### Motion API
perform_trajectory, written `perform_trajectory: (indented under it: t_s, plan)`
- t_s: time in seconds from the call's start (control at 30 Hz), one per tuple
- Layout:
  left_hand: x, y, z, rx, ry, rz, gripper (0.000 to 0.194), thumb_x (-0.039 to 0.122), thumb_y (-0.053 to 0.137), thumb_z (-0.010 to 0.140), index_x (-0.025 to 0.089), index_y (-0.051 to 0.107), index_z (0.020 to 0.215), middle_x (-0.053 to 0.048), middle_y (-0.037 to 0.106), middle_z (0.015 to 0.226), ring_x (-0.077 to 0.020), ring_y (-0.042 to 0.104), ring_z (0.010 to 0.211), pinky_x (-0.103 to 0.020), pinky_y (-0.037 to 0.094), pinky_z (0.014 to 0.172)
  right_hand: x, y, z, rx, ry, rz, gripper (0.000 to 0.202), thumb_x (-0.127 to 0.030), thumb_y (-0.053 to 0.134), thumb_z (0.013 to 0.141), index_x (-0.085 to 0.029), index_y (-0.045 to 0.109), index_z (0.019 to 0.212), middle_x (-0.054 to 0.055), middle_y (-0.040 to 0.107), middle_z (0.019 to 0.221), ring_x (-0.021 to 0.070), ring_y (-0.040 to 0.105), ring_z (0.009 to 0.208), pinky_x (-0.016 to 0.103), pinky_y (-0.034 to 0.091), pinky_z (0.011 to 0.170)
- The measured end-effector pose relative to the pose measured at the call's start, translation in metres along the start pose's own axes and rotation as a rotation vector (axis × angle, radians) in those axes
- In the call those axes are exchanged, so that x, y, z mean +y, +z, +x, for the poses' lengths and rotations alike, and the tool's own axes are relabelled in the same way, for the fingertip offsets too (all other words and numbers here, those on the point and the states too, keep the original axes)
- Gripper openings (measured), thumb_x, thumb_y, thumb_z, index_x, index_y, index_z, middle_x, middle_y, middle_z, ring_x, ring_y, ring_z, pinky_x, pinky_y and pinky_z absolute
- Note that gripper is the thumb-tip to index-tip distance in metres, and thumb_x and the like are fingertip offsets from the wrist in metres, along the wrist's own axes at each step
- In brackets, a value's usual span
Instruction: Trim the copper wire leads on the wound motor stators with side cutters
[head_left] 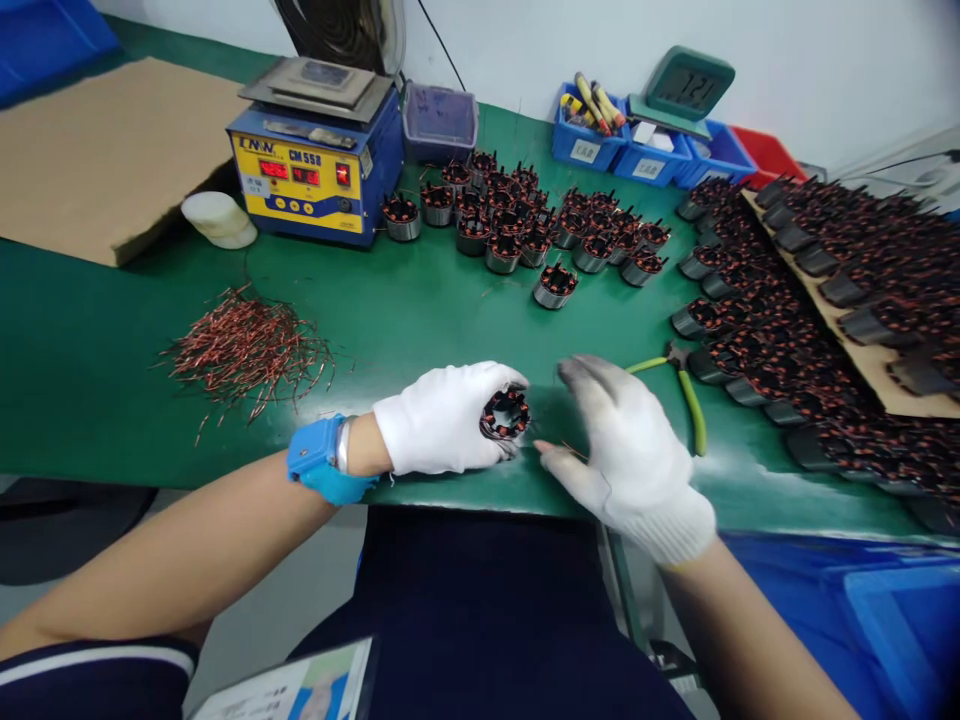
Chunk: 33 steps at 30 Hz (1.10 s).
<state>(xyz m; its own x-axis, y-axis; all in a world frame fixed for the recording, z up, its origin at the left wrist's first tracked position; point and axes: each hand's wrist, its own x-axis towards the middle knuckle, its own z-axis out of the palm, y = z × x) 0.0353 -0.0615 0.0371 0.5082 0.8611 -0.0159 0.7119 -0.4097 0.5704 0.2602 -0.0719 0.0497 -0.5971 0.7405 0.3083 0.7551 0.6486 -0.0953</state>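
Observation:
My left hand point(450, 418), in a white glove, grips a round motor stator point(504, 414) with copper windings near the table's front edge. The stator's open ring faces up. Just to its right, my right hand point(634, 445), also gloved, has its thumb and fingers spread apart, with nothing visible held between them. Green-handled cutters point(697, 410) lie open on the table to the right of that hand. A loose pile of cut copper wires point(251, 350) lies at the left.
Several stators point(504, 250) stand behind my hands, and more point(780, 380) crowd the right side by a cardboard sheet point(840, 320). A blue and yellow machine point(307, 180) stands at the back left, near a cardboard piece point(112, 150). Blue bins point(589, 150) line the wall.

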Motion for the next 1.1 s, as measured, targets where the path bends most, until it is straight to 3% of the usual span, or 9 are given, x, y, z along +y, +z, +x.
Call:
perform_trajectory:
  t_s: [0.1, 0.2, 0.3, 0.37, 0.47, 0.7, 0.83, 0.97, 1.1]
  plan:
    - [0.001, 0.002, 0.001, 0.021, -0.016, 0.009, 0.057, 0.044, 0.064, 0.072, 0.024, 0.052, 0.124, -0.003, 0.066, 0.117, -0.0243, 0.066, 0.101, -0.035, 0.052, 0.086, -0.007, 0.008, 0.009, -0.16, -0.125, -0.091, 0.025, -0.035, 0.05, 0.09, -0.017, 0.066, 0.095, 0.01, 0.065, 0.092, 0.0276, 0.057, 0.089, 0.043, 0.042, 0.084]
    - [0.003, 0.001, 0.001, 0.004, -0.015, 0.016, 0.052, 0.043, 0.065, 0.069, 0.024, 0.055, 0.117, -0.001, 0.068, 0.11, -0.0253, 0.067, 0.095, -0.036, 0.053, 0.08, -0.015, 0.01, 0.0, -0.268, -0.143, -0.128, 0.03, -0.027, 0.043, 0.093, -0.02, 0.06, 0.07, 0.004, 0.057, 0.069, 0.0216, 0.052, 0.066, 0.036, 0.034, 0.063]
    - [0.006, -0.002, 0.001, -0.039, -0.01, 0.001, 0.046, 0.042, 0.065, 0.068, 0.025, 0.056, 0.11, 0.0, 0.069, 0.104, -0.0263, 0.068, 0.091, -0.036, 0.052, 0.074, -0.019, 0.004, -0.012, -0.327, -0.103, -0.071, 0.027, -0.029, 0.044, 0.094, -0.02, 0.062, 0.077, 0.003, 0.059, 0.072, 0.0193, 0.053, 0.065, 0.034, 0.031, 0.061]
    - [0.007, -0.003, 0.001, -0.049, -0.018, -0.007, 0.045, 0.043, 0.065, 0.068, 0.025, 0.056, 0.108, 0.0, 0.069, 0.103, -0.0266, 0.068, 0.09, -0.035, 0.051, 0.072, -0.018, -0.003, -0.013, -0.355, -0.005, -0.079, 0.028, -0.043, 0.048, 0.092, -0.02, 0.064, 0.093, 0.004, 0.061, 0.08, 0.0196, 0.055, 0.068, 0.032, 0.033, 0.062]
    - [0.006, -0.002, 0.001, -0.054, -0.011, -0.012, 0.043, 0.044, 0.063, 0.071, 0.025, 0.055, 0.109, -0.001, 0.068, 0.104, -0.0259, 0.068, 0.09, -0.035, 0.051, 0.072, -0.014, -0.008, -0.005, -0.271, 0.139, -0.106, 0.062, -0.068, 0.054, 0.08, -0.015, 0.06, 0.112, 0.01, 0.061, 0.095, 0.0241, 0.056, 0.077, 0.033, 0.035, 0.064]
    - [0.005, -0.006, 0.001, -0.092, 0.008, 0.001, 0.046, 0.039, 0.067, 0.067, 0.026, 0.055, 0.11, 0.001, 0.068, 0.101, -0.0242, 0.067, 0.087, -0.033, 0.05, 0.071, -0.005, 0.012, 0.013, -0.229, 0.181, 0.086, 0.033, -0.032, 0.041, 0.094, -0.019, 0.054, 0.067, 0.002, 0.054, 0.069, 0.0149, 0.048, 0.062, 0.029, 0.03, 0.059]
    - [0.007, -0.009, -0.004, -0.072, 0.036, -0.018, 0.059, 0.034, 0.066, 0.068, 0.025, 0.052, 0.124, -0.003, 0.064, 0.118, -0.0253, 0.062, 0.106, -0.035, 0.049, 0.088, 0.0, 0.017, 0.009, -0.303, 0.234, 0.086, 0.031, -0.033, 0.044, 0.093, -0.019, 0.054, 0.068, 0.001, 0.056, 0.071, 0.0144, 0.051, 0.064, 0.028, 0.028, 0.058]
    - [0.018, 0.001, -0.004, 0.163, -0.156, -0.091, 0.091, 0.062, 0.069, 0.062, 0.018, 0.04, 0.136, -0.01, 0.06, 0.123, -0.0269, 0.062, 0.105, -0.037, 0.05, 0.093, -0.004, 0.017, 0.01, -0.337, 0.243, 0.073, 0.03, -0.034, 0.044, 0.092, -0.02, 0.057, 0.069, 0.002, 0.059, 0.073, 0.0151, 0.053, 0.065, 0.028, 0.028, 0.059]
    - [0.022, 0.01, 0.001, 0.143, -0.248, -0.092, 0.077, 0.056, 0.064, 0.07, 0.019, 0.042, 0.134, -0.007, 0.067, 0.103, -0.0271, 0.067, 0.091, -0.04, 0.053, 0.081, -0.001, 0.013, 0.015, -0.369, 0.26, -0.027, 0.031, -0.035, 0.042, 0.093, -0.02, 0.059, 0.073, 0.003, 0.062, 0.076, 0.0169, 0.056, 0.066, 0.03, 0.026, 0.056]
